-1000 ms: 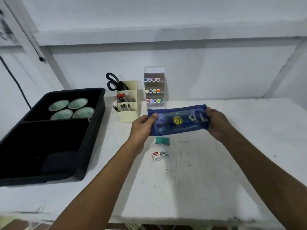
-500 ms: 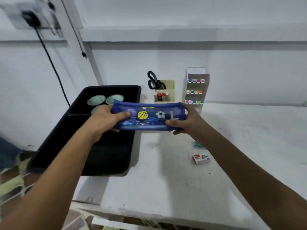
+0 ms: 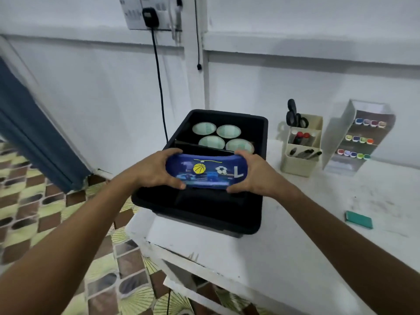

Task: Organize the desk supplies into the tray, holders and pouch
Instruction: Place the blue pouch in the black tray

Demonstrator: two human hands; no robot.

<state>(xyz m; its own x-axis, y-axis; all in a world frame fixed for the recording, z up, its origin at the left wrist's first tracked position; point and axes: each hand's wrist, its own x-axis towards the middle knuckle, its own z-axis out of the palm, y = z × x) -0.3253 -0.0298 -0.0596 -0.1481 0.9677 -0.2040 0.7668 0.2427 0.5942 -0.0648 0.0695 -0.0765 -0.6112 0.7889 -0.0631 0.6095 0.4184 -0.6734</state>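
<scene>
A blue pouch (image 3: 205,171) printed with a basketball and a football hangs level over the near compartment of the black tray (image 3: 262,214). My left hand (image 3: 156,172) grips its left end and my right hand (image 3: 254,172) grips its right end. The tray's far compartment holds several round pale-green tape rolls (image 3: 223,136). A cream holder (image 3: 301,147) with black scissors (image 3: 295,117) and markers stands right of the tray. Beside it a clear tiered holder (image 3: 361,137) carries rows of coloured pens. A teal eraser (image 3: 359,219) lies on the white desk (image 3: 295,246).
The tray sits at the desk's left corner, close to the edge. A black cable (image 3: 160,87) drops from a wall socket (image 3: 150,13) behind the tray. A patterned floor (image 3: 45,212) lies left of and below the desk.
Both hands carried the pouch leftward from over the desk's middle to above the tray. My view swung left with it, and the small staple box has left the frame.
</scene>
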